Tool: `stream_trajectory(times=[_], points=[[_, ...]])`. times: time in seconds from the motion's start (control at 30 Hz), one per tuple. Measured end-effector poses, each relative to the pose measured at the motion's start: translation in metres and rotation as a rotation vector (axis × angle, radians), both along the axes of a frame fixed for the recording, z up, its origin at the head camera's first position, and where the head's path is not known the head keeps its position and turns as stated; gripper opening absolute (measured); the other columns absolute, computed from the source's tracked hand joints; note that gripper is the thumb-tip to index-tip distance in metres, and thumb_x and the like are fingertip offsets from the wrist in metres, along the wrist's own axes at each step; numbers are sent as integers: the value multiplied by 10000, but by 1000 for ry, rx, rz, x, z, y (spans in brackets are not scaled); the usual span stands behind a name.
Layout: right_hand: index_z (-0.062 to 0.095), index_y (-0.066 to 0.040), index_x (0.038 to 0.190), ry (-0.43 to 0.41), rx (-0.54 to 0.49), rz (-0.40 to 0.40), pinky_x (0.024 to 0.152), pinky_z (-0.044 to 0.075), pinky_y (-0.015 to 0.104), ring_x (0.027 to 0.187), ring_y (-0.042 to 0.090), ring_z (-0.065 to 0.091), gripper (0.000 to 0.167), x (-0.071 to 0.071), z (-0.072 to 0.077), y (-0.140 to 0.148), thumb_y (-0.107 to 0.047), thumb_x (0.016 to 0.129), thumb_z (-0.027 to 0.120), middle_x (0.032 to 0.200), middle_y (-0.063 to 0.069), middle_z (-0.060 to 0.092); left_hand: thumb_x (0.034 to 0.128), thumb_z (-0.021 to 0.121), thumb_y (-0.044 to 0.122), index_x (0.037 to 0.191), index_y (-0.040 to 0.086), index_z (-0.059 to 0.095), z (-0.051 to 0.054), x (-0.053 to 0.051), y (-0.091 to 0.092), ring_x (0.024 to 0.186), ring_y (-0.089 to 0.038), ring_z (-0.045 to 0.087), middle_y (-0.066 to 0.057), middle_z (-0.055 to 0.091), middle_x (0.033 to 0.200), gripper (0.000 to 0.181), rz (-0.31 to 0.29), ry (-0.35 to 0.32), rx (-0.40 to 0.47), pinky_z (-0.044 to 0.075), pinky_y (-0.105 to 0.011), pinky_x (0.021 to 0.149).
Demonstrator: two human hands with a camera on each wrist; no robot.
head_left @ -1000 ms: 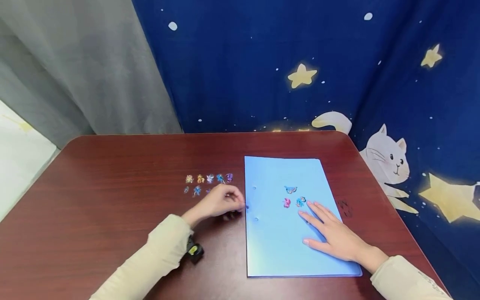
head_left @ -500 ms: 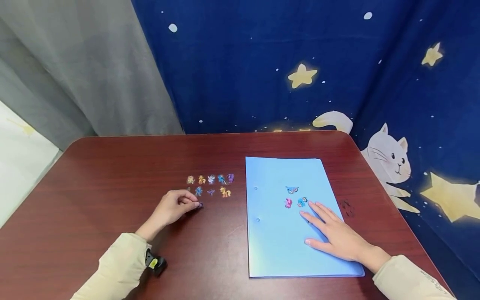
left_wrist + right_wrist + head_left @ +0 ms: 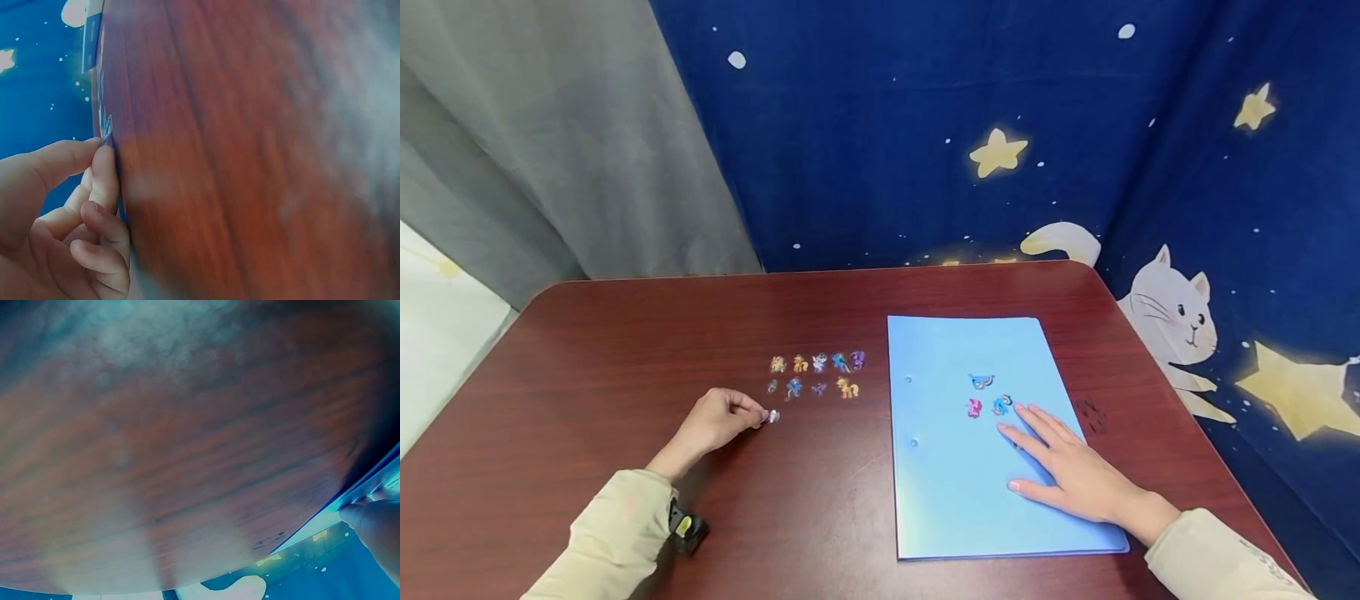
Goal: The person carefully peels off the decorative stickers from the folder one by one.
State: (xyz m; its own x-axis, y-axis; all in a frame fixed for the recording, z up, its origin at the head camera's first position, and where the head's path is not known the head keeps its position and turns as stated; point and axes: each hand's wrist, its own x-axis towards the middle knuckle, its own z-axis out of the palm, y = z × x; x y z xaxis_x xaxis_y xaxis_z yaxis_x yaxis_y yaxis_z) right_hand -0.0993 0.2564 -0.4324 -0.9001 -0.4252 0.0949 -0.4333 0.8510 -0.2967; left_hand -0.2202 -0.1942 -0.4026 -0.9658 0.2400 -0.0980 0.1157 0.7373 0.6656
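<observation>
In the head view my left hand pinches a small pale pony sticker at the table surface, left of the folder. The left wrist view shows the clear edge of the sticker between thumb and forefinger. My right hand rests with spread fingers on a blue folder. A pink pony sticker and two blue ones lie on the folder near those fingertips; something small is partly hidden under the fingers. In the right wrist view only part of the right hand appears at the folder's edge.
Two rows of pony stickers, including an orange one, lie on the brown table beyond the left hand. Dark marks show right of the folder. A blue star-patterned curtain hangs behind the table.
My left hand has moved left, from beside the folder's left edge to below the sticker rows. A pale sticker now shows at its fingertips. The right hand has stayed on the folder.
</observation>
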Motion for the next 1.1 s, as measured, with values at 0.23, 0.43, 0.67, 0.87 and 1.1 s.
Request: stream_trajectory(times=[0.23,0.43,0.67,0.87,1.1], points=[[376,-223,1350,4,15,-16,961,241,523,1295,293,198,653,0,-1,1,-525,797,551,1426,88,248,731,647,175,728,89,690,3,-6,-1,605,-84,502,39,625,632,96,-9,32,-91,386,-266,580],[374,-217,1351,-9,12,-15,957,239,536,1296,296,191,655,1,-1,0,-524,799,548,1429,91,241,711,663,188,682,111,668,2,-6,0,565,-87,480,64,582,587,82,-15,64,-134,381,-263,545],[377,-207,1351,-18,6,-6,947,243,553,1292,306,197,658,0,0,0,-521,799,551,1424,103,249,711,683,197,686,90,612,0,-4,0,525,-100,439,56,504,535,131,-25,108,-151,352,-268,524],[378,-201,1350,-18,4,-2,942,253,554,1291,308,196,661,0,-1,0,-519,798,553,1424,107,246,727,698,224,650,101,629,3,-3,-2,536,-104,437,58,518,548,161,-67,125,-146,364,-268,527],[370,-199,1354,-14,3,1,943,256,552,1283,315,212,667,-1,-2,1,-528,800,544,1421,108,253,732,662,129,704,63,615,6,-4,-4,533,-109,433,34,501,581,86,-117,55,-123,357,-258,510]])
